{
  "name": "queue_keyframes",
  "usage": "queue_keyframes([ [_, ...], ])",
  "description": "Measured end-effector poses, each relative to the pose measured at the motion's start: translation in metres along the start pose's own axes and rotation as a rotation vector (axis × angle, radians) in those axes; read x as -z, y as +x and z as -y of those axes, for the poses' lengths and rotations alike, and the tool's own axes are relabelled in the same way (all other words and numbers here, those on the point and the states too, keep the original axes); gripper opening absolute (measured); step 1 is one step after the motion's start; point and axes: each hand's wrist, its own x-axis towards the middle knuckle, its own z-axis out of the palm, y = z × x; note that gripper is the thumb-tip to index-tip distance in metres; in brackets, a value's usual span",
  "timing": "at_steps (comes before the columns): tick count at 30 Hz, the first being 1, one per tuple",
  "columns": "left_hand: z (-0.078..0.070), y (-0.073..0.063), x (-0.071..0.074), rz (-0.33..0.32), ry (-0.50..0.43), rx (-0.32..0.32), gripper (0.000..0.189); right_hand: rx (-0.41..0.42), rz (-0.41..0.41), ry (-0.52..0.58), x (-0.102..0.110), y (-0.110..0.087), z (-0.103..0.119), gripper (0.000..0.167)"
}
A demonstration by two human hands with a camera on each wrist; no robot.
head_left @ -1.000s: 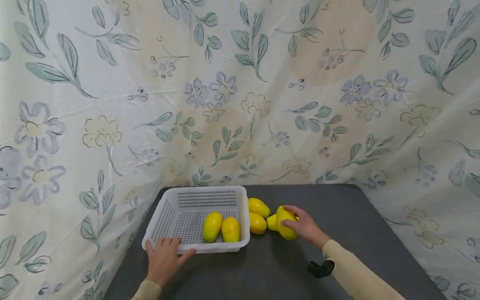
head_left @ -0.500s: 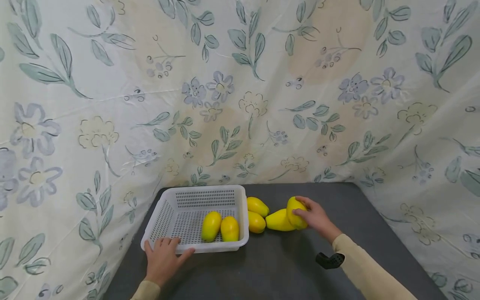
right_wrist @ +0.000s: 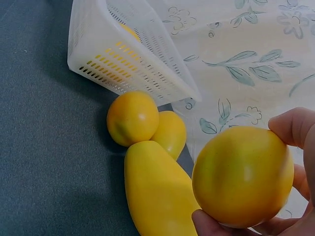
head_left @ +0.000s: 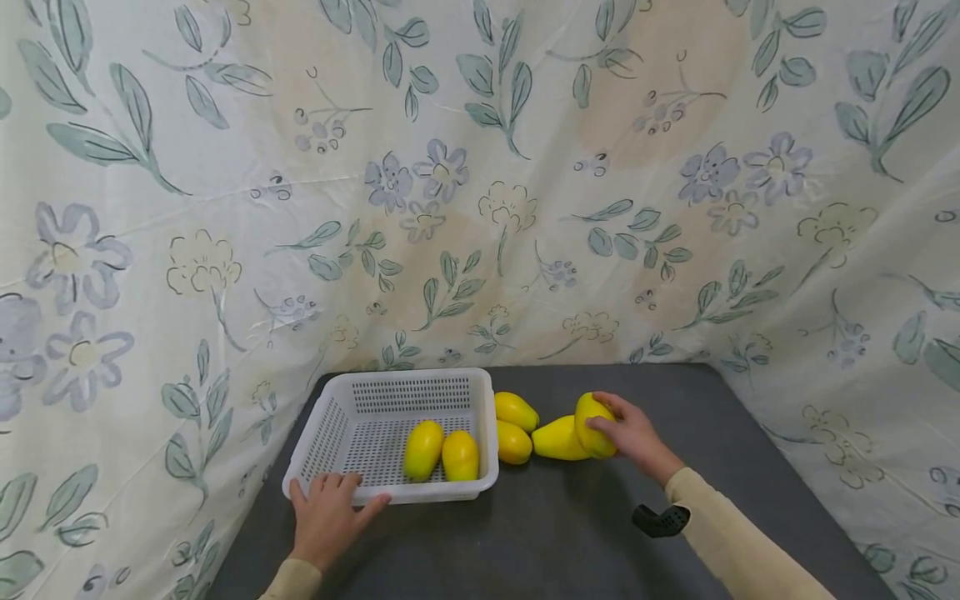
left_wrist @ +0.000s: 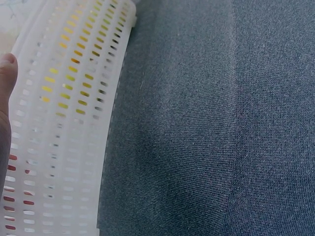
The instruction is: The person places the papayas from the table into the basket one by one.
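A white perforated plastic basket (head_left: 408,495) stands at the left of the dark table, with two yellow-green mangoes (head_left: 423,451) inside. My left hand (head_left: 327,518) rests on its near left corner, fingers over the rim and thumb along the front. My right hand (head_left: 636,437) grips a mango (right_wrist: 241,172) between thumb and fingers, right of the basket. Behind that mango, partly covered by it, lies a longer yellow fruit (head_left: 558,439), papaya-like in shape. Two more mangoes (head_left: 515,412) lie against the basket's right side, partly hidden by it in the head view.
The dark cloth-covered table (head_left: 525,542) extends in front of the basket and to the right. A leaf-and-flower patterned curtain (head_left: 480,208) hangs behind and along both sides. A black device (head_left: 660,522) sits at the right wrist.
My right hand moved right and slightly away from me with the mango, uncovering more of the long fruit, then stayed almost still over the last half second. The left hand stayed on the basket.
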Motion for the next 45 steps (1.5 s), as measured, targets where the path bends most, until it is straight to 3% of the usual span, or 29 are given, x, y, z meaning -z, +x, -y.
queue_keyframes([
  [30,0.000,0.001,0.004,-0.009,0.034,-0.003,0.070,0.006,-0.001,0.019,-0.023,0.001,-0.010,0.065],
  [36,0.002,0.001,0.003,-0.009,0.030,-0.002,0.069,0.077,-0.002,0.005,-0.050,0.004,0.011,0.059],
  [45,0.002,0.001,-0.007,-0.057,0.013,-0.016,0.067,0.128,0.142,0.096,-0.104,0.000,0.060,0.058],
])
